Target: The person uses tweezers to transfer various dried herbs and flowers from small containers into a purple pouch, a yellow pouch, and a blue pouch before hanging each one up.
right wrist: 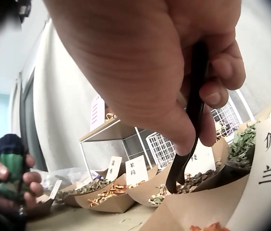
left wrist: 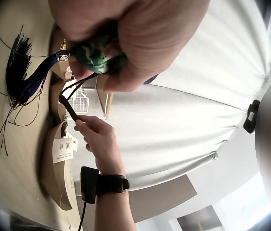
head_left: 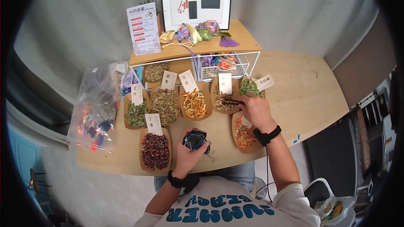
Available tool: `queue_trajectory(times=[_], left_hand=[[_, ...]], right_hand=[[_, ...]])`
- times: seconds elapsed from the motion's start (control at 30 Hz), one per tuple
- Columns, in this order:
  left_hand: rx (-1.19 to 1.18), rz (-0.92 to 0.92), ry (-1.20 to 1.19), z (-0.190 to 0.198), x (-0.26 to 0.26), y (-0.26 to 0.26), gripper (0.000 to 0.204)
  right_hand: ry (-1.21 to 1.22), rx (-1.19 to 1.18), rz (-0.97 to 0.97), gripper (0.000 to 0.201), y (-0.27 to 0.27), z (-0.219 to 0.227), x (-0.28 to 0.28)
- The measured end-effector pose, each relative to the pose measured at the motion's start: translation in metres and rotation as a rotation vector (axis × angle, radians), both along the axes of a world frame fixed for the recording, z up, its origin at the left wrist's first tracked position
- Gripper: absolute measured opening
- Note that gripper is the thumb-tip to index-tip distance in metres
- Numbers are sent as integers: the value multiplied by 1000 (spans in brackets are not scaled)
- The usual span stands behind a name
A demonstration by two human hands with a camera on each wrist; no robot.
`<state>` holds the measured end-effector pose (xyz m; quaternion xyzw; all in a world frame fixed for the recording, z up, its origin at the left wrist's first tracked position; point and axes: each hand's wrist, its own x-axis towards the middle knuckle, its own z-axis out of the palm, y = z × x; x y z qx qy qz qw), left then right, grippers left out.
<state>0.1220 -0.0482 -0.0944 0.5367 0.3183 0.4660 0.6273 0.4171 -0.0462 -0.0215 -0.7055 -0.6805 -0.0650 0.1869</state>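
From here I see the person's left hand [head_left: 189,153] cupped round a dark pouch [head_left: 195,139], while the right hand [head_left: 257,111] pinches dark tongs [head_left: 234,102] at a tray of brownish bits [head_left: 221,99]. Dark red buds [head_left: 155,152] fill another tray; bright sachets [head_left: 205,32] sit on the wooden shelf [head_left: 242,42] behind.

Around me, grey curtains [head_left: 288,21] are hanging behind the pale wooden counter [head_left: 305,84], a framed print [head_left: 200,2] is standing on a small shelf [head_left: 242,38], and bright light is glaring in the corner [left wrist: 255,209]
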Motion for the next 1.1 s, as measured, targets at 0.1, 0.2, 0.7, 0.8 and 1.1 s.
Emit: queue_trajectory(times=[0.1,0.2,0.7,0.8,1.1], left_hand=[[111,69,42,-10,8,6,46],[188,81,95,-8,15,14,41],[18,102,195,-2,14,3,41],[98,117,348,19,10,2,44],[-80,72,199,17,14,8,63]], right_hand=[[1,-16,-67,10,-8,-1,13],[40,-8,-123,9,-12,-1,20],[131,-151,-117,17,12,-20,14],[92,-152,-98,17,11,-13,9],[-116,-128,-44,17,17,-24,12]])
